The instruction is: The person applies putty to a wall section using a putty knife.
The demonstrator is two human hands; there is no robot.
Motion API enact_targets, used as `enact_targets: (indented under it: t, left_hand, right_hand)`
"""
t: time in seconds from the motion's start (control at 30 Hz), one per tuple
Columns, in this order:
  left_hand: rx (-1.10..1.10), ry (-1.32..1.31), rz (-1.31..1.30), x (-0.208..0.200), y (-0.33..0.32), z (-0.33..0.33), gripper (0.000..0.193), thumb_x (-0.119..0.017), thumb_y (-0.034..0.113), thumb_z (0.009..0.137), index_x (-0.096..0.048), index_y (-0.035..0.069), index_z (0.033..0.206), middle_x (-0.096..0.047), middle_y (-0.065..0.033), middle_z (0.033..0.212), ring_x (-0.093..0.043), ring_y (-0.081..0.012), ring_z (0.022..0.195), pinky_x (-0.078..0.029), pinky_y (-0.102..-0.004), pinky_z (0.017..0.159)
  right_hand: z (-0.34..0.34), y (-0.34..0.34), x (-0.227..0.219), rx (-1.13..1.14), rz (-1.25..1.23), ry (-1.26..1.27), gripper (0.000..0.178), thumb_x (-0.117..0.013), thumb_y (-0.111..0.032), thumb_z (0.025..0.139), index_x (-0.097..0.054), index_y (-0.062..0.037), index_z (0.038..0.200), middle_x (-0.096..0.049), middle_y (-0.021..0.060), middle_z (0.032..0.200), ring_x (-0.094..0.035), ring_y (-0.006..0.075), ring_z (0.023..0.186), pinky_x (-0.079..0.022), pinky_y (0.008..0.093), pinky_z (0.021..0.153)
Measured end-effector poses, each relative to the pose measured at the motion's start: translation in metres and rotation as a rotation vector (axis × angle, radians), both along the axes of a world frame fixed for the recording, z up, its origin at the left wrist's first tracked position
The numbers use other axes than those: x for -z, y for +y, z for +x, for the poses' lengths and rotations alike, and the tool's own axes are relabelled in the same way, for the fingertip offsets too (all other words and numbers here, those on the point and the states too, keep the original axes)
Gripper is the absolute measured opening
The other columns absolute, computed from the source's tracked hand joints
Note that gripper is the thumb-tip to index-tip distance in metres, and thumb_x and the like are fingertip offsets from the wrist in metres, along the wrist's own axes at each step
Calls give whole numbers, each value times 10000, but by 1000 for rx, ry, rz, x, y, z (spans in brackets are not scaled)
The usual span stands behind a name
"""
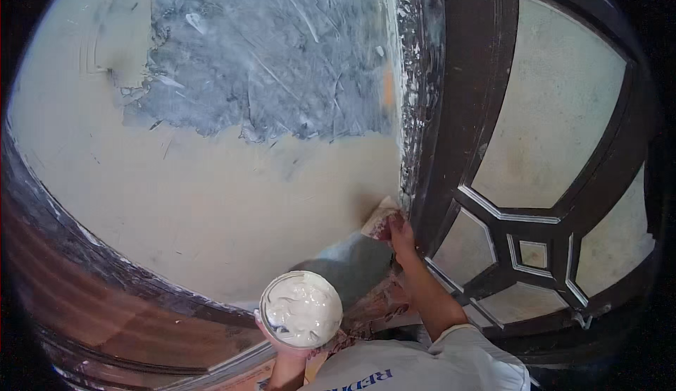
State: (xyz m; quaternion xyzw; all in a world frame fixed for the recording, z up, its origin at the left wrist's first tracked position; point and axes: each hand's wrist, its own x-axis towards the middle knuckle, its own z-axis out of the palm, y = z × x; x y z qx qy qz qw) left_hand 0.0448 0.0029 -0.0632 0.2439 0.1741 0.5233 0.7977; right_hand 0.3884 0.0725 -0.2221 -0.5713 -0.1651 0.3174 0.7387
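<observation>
My left hand (287,356) supports a round tub (265,305) from below and the side, at the lower middle. Thick white putty (304,309) fills the tub, its surface stirred and uneven. Further right and higher, my right hand (401,237) grips a putty-smeared spreader (381,217) between thumb and fingers. The spreader's blade lies on or very near the wall, beside the dark vertical frame. Its handle is mostly hidden in my fingers. A smooth cream coat covers much of the wall (232,194), while a rough grey patch (260,53) shows above.
The dark frame (415,88) along the wall's right edge carries white smears. Beyond it stands dark brown panelling with pale inset panels (553,109). A curved-looking brown wooden surface (105,271) borders the wall at lower left.
</observation>
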Motion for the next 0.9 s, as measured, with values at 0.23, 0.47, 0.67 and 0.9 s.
enact_targets:
  t: [0.23,0.47,0.67,0.9]
  left_hand:
    - [40,73,39,-1,-1,26,916,-393,795,848,-378,144,1491,-377,-127,1533,-407,-387,1361,-372,-585,1096]
    - [19,7,15,4,-8,39,885,-295,782,886,-353,158,1510,-361,-131,1541,-388,-382,1374,-339,-579,1118]
    - [-49,26,5,9,-8,51,885,-325,785,876,-367,159,1501,-378,-121,1531,-405,-367,1364,-347,-565,1118]
    - [20,-136,-17,0,-10,76,834,-342,744,904,-397,145,1482,-395,-123,1518,-428,-348,1349,-382,-547,1095]
  right_hand:
    - [-2,35,-141,17,124,-666,385,-699,-307,927,-559,-42,1169,-668,23,915,-626,119,735,-507,261,614]
    - [10,-10,0,-92,-71,324,345,-565,-392,1003,-557,-76,1138,-665,74,829,-572,110,569,-329,302,391]
    - [9,-35,30,-175,-56,440,333,-632,-355,972,-530,-115,1177,-603,5,879,-549,106,549,-359,250,403]
    - [-7,-9,-113,-272,17,-503,431,-728,-262,885,-553,-24,1198,-664,127,1112,-650,193,955,-523,355,764]
